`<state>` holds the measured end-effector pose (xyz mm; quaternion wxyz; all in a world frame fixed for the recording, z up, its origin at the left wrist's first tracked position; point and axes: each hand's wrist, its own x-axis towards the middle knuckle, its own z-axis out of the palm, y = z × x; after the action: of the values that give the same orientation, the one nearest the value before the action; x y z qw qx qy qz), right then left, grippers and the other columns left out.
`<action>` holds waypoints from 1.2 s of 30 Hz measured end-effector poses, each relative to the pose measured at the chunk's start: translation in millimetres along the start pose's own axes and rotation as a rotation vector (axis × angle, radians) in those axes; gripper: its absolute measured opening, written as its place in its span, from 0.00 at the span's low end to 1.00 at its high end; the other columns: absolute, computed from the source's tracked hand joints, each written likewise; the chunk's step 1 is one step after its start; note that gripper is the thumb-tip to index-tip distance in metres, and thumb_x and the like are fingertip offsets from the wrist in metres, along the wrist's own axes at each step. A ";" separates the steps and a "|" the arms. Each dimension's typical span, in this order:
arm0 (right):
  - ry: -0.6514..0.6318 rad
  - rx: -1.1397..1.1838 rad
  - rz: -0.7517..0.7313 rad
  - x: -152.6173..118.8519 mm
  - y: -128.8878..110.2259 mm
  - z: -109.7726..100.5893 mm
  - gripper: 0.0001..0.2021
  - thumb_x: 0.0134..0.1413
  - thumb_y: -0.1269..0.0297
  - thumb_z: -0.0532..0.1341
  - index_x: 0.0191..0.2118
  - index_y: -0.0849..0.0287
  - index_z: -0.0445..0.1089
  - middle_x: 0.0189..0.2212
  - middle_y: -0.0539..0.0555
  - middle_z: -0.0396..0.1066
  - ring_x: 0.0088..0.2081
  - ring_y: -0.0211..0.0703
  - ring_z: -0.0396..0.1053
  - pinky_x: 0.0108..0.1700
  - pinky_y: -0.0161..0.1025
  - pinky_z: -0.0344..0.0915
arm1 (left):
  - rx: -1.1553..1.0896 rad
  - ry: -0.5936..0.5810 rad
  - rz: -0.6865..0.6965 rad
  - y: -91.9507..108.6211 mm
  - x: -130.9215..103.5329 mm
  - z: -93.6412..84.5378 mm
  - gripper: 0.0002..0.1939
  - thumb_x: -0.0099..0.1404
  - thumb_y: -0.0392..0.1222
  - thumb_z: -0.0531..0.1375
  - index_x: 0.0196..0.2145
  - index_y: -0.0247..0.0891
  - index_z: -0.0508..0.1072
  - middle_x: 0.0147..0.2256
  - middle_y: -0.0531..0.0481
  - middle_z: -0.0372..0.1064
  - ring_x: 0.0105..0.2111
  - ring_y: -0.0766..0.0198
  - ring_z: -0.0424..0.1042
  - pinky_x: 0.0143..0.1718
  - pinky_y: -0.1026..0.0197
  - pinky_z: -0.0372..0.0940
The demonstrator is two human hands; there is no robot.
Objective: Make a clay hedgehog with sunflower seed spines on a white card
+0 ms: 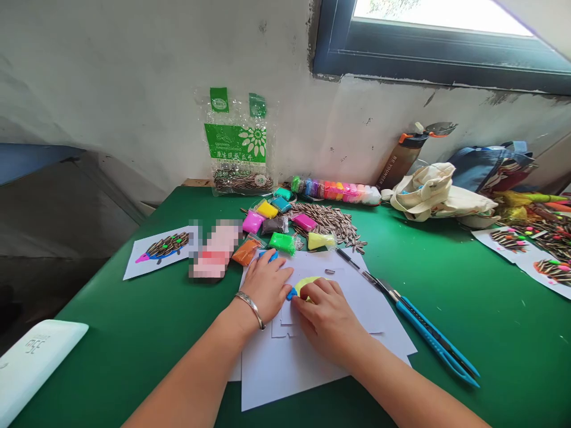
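On a stack of white paper [285, 380] lies a flat yellow-green shape of modelling clay [307, 280]. A small lump of blue modelling clay [291, 293] sits at its left edge. My right hand [328, 315] has its fingers curled, the thumb and fingertips pressed at the blue lump and covering part of the yellow clay. My left hand [265, 282], wearing a silver bracelet [252, 308], rests on the paper with its fingers outstretched; its fingertips are close to the blue lump. A blue clay packet [269, 256] shows just beyond its fingers.
Packets of coloured clay, including a green one [282, 242], and loose sunflower seeds [330, 223] lie behind the paper. Blue tweezers [437, 342] and a pen [357, 266] are to the right. A seed hedgehog picture [163, 249] lies left. A seed bag [241, 148] stands against the wall.
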<state>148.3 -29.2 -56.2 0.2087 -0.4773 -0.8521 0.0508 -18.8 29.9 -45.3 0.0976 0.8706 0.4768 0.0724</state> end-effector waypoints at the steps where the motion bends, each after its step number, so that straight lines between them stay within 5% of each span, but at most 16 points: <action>1: -0.002 0.010 0.000 0.0 0.7 -0.5 0.09 0.53 0.74 0.56 0.35 0.57 0.72 0.30 0.54 0.68 0.35 0.42 0.58 0.38 0.41 0.51 | 0.001 -0.001 0.002 0.0 -0.1 0.0 0.14 0.63 0.41 0.55 0.47 0.44 0.71 0.52 0.47 0.65 0.59 0.45 0.49 0.56 0.42 0.52; 27: 0.032 0.044 -0.028 0.7 4.8 -5.4 0.14 0.52 0.77 0.56 0.42 0.56 0.71 0.34 0.55 0.68 0.36 0.42 0.58 0.39 0.41 0.52 | 0.023 0.011 0.008 -0.4 -0.7 2.4 0.14 0.63 0.38 0.55 0.47 0.45 0.70 0.52 0.47 0.64 0.59 0.47 0.49 0.56 0.43 0.52; 36: -0.030 -0.015 -0.057 1.2 -3.7 0.5 0.08 0.55 0.72 0.56 0.36 0.58 0.71 0.29 0.54 0.66 0.35 0.42 0.57 0.39 0.42 0.51 | 0.029 0.004 0.001 -0.8 -0.9 2.8 0.15 0.63 0.38 0.55 0.48 0.44 0.70 0.53 0.48 0.64 0.60 0.47 0.49 0.57 0.43 0.52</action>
<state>144.6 -30.1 -55.2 0.1935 -0.4535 -0.8688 0.0454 -19.3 29.3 -48.3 0.0839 0.8720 0.4774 0.0674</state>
